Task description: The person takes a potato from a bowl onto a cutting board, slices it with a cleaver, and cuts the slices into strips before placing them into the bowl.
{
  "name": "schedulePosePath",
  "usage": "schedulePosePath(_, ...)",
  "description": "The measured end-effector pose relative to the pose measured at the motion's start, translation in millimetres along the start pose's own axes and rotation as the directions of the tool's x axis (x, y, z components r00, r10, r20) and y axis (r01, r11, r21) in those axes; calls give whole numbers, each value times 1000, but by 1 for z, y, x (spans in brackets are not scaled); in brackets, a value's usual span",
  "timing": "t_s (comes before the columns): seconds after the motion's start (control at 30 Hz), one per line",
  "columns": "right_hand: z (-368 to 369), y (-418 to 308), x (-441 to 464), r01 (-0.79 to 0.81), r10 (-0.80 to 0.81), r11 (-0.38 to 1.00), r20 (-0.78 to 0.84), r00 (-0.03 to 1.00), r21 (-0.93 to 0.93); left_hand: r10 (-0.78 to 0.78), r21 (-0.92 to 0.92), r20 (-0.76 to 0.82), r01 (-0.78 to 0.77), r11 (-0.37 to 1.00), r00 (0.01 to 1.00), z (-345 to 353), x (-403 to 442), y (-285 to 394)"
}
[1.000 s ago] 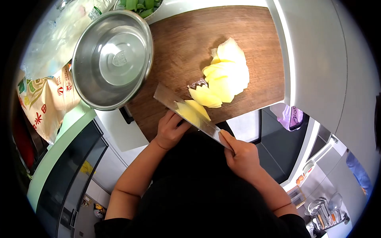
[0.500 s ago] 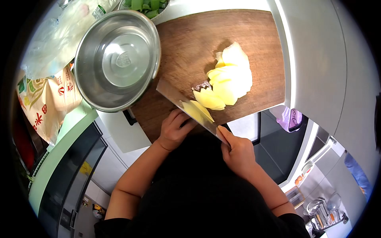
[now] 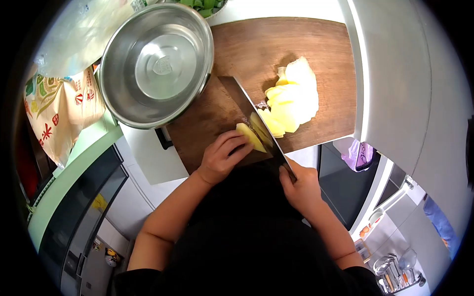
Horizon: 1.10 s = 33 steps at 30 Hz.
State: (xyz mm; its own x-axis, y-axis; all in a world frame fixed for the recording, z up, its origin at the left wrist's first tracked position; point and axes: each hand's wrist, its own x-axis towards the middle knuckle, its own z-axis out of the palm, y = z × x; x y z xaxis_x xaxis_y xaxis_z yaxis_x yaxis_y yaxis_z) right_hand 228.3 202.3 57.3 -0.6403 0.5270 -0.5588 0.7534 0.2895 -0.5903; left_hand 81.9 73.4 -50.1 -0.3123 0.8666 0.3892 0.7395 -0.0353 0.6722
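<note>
A cleaver (image 3: 252, 116) is gripped by its handle in my right hand (image 3: 300, 183), its wide blade slanting up and left over the wooden cutting board (image 3: 222, 44). Bent fingers of my left hand (image 3: 223, 154) rest on a pale yellow potato piece (image 3: 250, 137) close to the board's front edge. That piece lies just left of the blade, and more yellow shows against the blade's face. Right of the cleaver, overlapping yellow slices (image 3: 295, 98) form a curved pile. A small patch of dark peel partly shows between blade and pile.
A steel bowl (image 3: 123, 64) overlaps the board's left side. Chopped greens (image 3: 201, 5) sit in a container behind it. A clear plastic bag (image 3: 74, 34) and a printed sack (image 3: 66, 113) are at the left. A purple bag (image 3: 356, 155) hangs at the right.
The cleaver has swung to a steeper slant and shifted right, toward the pile. My left hand has moved slightly right, onto the potato piece now showing left of the blade. The view has shifted a little.
</note>
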Motion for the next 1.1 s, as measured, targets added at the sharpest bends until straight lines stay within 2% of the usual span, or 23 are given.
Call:
schedulePosePath(0.07, -6, -5, -11, 94, -92, 994, -41, 995, 50, -8, -16, 7, 9, 1000, 1000, 0, 1, 0)
schedulePosePath(0.17, -8, -3, -17, 132, -131, 991, -46, 990, 11, -3, -21, 10, 3, 1000, 1000, -1, 4, 1)
schedulePosePath(0.6, -1, 4, -17, 108, -108, 994, -16, 994, -20, 24, 9, 2, -24, 1000, 1000, -1, 3, 2)
schedulePosePath(0.7, 3, 9, -16, 116, -121, 991, -73, 990, -60, -9, -12, 38, 9, 1000, 999, -1, 5, 2)
schedulePosePath(0.77, 5, 11, -14, 58, -64, 994, -66, 996, -93, -13, -16, 46, 14, 1000, 999, -1, 4, 1)
schedulePosePath(0.97, -5, 2, -21, 105, -105, 994, -75, 992, -5, -19, -46, 62, 22, 999, 998, 0, 3, 0)
schedulePosePath(1.1, -6, 4, -22, 79, -80, 996, -35, 996, -37, -11, -49, 65, 14, 999, 998, -2, 4, 0)
